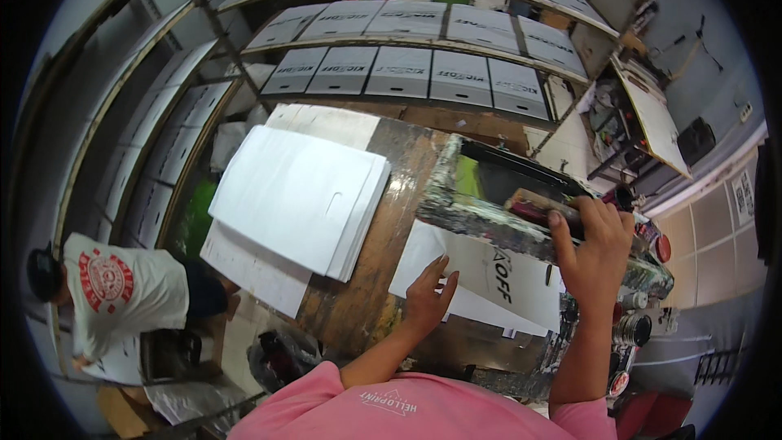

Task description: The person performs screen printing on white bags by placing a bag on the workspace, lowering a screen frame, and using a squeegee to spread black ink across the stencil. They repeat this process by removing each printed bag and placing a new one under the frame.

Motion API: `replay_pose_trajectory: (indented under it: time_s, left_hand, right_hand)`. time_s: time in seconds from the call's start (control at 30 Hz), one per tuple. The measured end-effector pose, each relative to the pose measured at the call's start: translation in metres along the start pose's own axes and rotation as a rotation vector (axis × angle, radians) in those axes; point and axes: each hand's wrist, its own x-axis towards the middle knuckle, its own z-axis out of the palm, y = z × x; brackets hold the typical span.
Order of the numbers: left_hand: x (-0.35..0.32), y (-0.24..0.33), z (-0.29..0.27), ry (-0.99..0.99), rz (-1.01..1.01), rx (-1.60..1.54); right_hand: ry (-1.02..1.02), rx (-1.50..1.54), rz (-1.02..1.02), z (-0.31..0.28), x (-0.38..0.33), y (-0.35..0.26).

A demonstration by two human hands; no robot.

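My right hand (599, 248) curls over the near bar of a paint-crusted screen-printing frame (481, 224), which is raised above the bench. A squeegee with a wooden handle (533, 202) lies in the frame beside my thumb; whether my fingers also hold it I cannot make out. Below the frame is a white cardboard sheet (529, 297) with dark printed lettering. My left hand (428, 297) rests at that sheet's left part, fingers stretched and slightly apart. To the left, a stack of white die-cut sheets (297, 191) lies on the wooden bench.
Racks ahead hold rows of printed white sheets (399, 72), with more racks (155, 138) at left. A person in a white shirt (122, 281) bends at lower left. Jars (631, 330) and paint cans stand right of the frame. A white-topped table (652, 118) stands at far right.
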Motion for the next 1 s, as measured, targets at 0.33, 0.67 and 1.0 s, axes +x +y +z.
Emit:
replay_pose_trajectory:
  time_s: [0.33,0.67,1.0]
  left_hand:
    - [0.000,-0.019,-0.116,0.243,0.051,0.034]
    - [0.074,-0.147,-0.332,0.316,-0.253,-0.113]
    - [0.153,-0.276,-0.570,0.432,0.038,0.731]
  right_hand:
    - [0.023,-0.036,-0.021,0.001,-0.011,0.000]
    - [0.016,-0.098,-0.023,0.011,-0.043,-0.009]
    - [0.062,0.051,-0.034,0.021,-0.051,-0.010]
